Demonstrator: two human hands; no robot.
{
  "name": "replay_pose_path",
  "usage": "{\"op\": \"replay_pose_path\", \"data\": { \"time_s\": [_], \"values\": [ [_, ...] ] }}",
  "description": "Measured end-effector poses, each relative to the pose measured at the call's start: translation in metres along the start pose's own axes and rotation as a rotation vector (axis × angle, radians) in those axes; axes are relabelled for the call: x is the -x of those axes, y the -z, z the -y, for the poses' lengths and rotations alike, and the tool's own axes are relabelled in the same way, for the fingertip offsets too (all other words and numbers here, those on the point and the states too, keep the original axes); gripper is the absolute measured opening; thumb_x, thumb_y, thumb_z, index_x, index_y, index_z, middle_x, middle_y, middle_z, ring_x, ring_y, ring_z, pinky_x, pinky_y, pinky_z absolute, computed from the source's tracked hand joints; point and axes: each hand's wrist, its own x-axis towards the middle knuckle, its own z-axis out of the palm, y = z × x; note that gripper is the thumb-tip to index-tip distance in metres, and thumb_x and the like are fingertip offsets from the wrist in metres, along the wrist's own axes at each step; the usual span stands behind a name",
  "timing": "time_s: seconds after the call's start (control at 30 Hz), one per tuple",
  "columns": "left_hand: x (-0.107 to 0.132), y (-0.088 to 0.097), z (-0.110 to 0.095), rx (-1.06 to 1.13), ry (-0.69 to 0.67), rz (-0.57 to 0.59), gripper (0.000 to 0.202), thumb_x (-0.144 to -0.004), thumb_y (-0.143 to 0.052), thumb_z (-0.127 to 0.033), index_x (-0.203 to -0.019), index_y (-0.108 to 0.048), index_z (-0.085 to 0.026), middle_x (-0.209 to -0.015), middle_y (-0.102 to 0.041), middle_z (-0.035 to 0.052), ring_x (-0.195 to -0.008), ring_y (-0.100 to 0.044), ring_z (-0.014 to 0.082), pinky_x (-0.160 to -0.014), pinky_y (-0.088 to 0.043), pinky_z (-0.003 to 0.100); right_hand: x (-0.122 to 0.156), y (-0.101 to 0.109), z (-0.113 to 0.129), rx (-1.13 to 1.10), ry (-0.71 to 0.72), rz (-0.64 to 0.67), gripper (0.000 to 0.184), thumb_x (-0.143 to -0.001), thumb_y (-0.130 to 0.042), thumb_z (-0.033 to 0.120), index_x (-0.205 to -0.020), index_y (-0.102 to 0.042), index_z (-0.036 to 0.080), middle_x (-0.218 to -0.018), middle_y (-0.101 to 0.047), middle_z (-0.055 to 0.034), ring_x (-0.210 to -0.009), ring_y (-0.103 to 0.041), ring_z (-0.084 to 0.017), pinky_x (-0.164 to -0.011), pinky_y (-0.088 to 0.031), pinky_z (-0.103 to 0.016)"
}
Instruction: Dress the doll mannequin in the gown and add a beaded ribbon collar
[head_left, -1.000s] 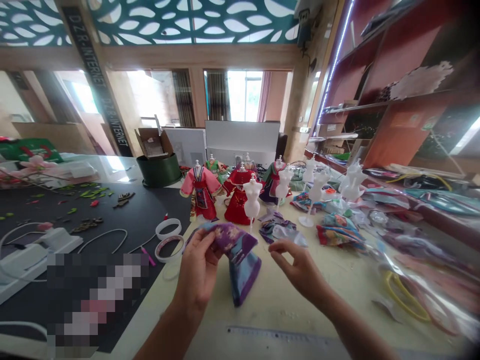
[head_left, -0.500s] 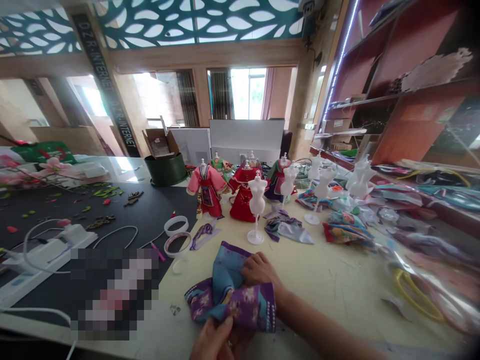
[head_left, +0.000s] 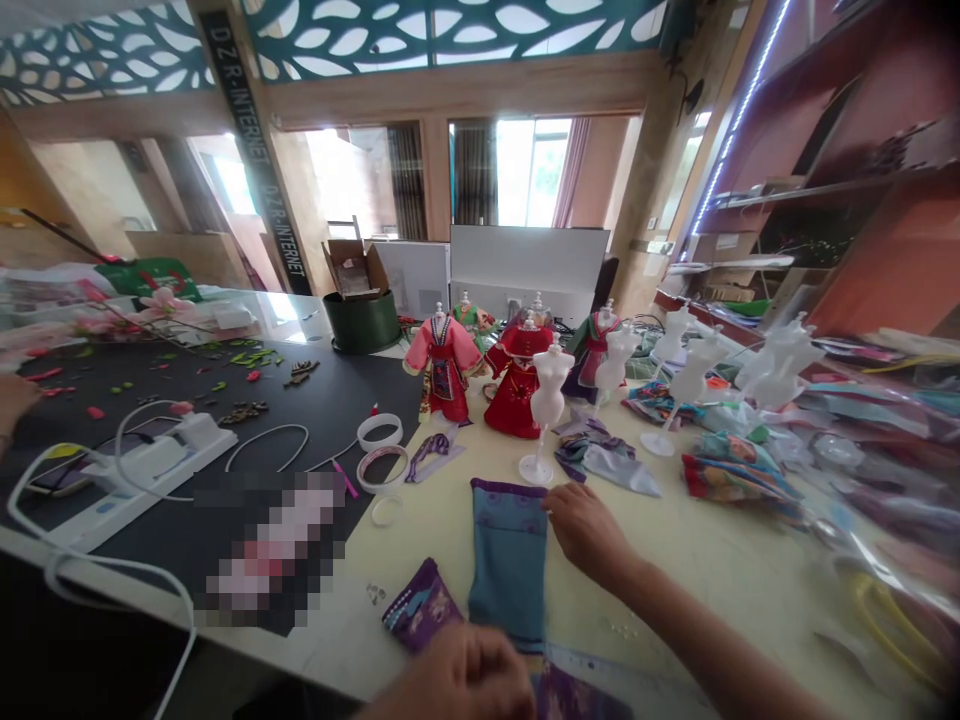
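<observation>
a long teal-blue cloth panel (head_left: 508,565) with a purple patterned band along its far end lies flat on the cream worktop (head_left: 750,560), low in the middle of the frame. its long axis points almost straight away from the person. the right hand (head_left: 589,535) is open and relaxed at the panel's right edge, its fingers (head_left: 570,508) on the cloth or just beside it, gripping nothing. the left hand (head_left: 457,680), blurred at the bottom edge, curls near a folded purple floral cloth with a beaded edge (head_left: 418,605); i cannot tell whether it holds anything. a clear plastic ruler (head_left: 607,680) lies by the panel's near end (another person's hand (head_left: 13,405) shows at the far left edge, well apart). cloth this thin probably handles best under light, flat finger pressure, smoothed outward from the middle so the edges stay straight.
</observation>
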Motion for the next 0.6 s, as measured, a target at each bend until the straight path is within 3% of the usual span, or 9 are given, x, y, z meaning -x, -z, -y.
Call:
{"op": "replay_pose_path", "data": {
  "time_s": [0.03,0.1,0.2,0.27,0.37,0.6],
  "values": [
    [-0.010,0.009,-0.012,-0.165,-0.047,-0.056,0.026,-0.079,-0.053,-0.039,-0.067,-0.062,-0.017,-0.061,-0.064,0.0018,-0.054,-0.059,0.0150,-0.051,-0.044,0.025,-0.004,-0.002,0.001,0.002,-0.027,-0.004,0.024,-0.076,-0.043,0.002,-0.085,-0.061,0.016,-0.083,-0.061,-0.0085,-0.081,-0.052,-0.021,-0.075,-0.039,-0.034],
    [-0.036,0.030,-0.032,-0.616,-0.356,-0.357,0.028,-0.084,-0.043,-0.031,-0.072,-0.063,-0.017,-0.068,-0.065,0.0012,-0.063,-0.060,0.0153,-0.057,-0.044,0.024,-0.013,-0.007,0.004,0.009,-0.074,-0.018,0.022,-0.077,-0.045,0.005,-0.089,-0.060,0.016,-0.087,-0.061,-0.0096,-0.083,-0.052,-0.022,-0.074,-0.040,-0.034],
    [-0.080,0.060,-0.044,-0.773,-0.445,-0.526,0.025,-0.085,-0.040,-0.024,-0.088,-0.064,-0.014,-0.086,-0.064,0.0047,-0.083,-0.058,0.0216,-0.073,-0.043,0.031,-0.021,-0.015,0.005,0.031,-0.136,-0.034,0.020,-0.075,-0.050,0.007,-0.090,-0.059,0.017,-0.089,-0.062,-0.0104,-0.085,-0.053,-0.024,-0.073,-0.040,-0.034],
    [-0.103,0.073,-0.039,-0.857,-0.488,-0.547,0.019,-0.084,-0.045,-0.021,-0.086,-0.063,-0.014,-0.089,-0.063,0.0045,-0.093,-0.055,0.0230,-0.083,-0.041,0.034,-0.023,-0.019,0.004,0.046,-0.163,-0.044,0.019,-0.074,-0.052,0.008,-0.089,-0.059,0.018,-0.088,-0.062,-0.0103,-0.084,-0.053,-0.024,-0.073,-0.040,-0.034],
    [-0.123,0.080,-0.026,-0.968,-0.522,-0.524,0.014,-0.084,-0.053,-0.026,-0.088,-0.059,-0.014,-0.093,-0.060,0.0037,-0.091,-0.056,0.0183,-0.083,-0.043,0.038,-0.023,-0.022,0.002,0.057,-0.184,-0.060,0.018,-0.073,-0.055,0.009,-0.088,-0.059,0.018,-0.089,-0.061,-0.0099,-0.084,-0.053,-0.025,-0.074,-0.040,-0.034],
    [-0.131,0.082,-0.011,-1.065,-0.565,-0.529,0.017,-0.078,-0.045,-0.010,-0.071,-0.059,-0.017,-0.076,-0.059,0.0037,-0.080,-0.053,0.0209,-0.075,-0.041,0.035,-0.016,-0.030,-0.002,0.031,-0.187,-0.096,0.024,-0.074,-0.055,0.010,-0.097,-0.057,0.017,-0.095,-0.060,-0.0093,-0.088,-0.052,-0.025,-0.080,-0.040,-0.036]
  ]
}}
